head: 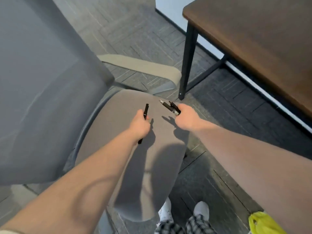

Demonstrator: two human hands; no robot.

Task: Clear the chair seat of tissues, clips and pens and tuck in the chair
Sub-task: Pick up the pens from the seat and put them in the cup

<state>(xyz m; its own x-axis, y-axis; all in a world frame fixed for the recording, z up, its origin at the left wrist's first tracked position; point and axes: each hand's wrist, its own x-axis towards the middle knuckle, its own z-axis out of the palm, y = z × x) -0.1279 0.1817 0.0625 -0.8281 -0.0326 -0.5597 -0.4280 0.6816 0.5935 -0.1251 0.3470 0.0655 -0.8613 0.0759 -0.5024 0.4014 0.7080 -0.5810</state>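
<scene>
The chair seat is a grey-brown cushion in the middle of the view, and its grey backrest fills the left side. My left hand hovers over the seat, closed around a thin black pen whose ends stick out above and below my fist. My right hand is over the seat's right edge, closed on two black pens with their tips pointing up and left. No tissues or clips show on the visible part of the seat.
A brown wooden table with black metal legs stands at the upper right. The chair's beige armrest lies between seat and table. A yellow plastic bag sits on the carpet at lower right, near my feet.
</scene>
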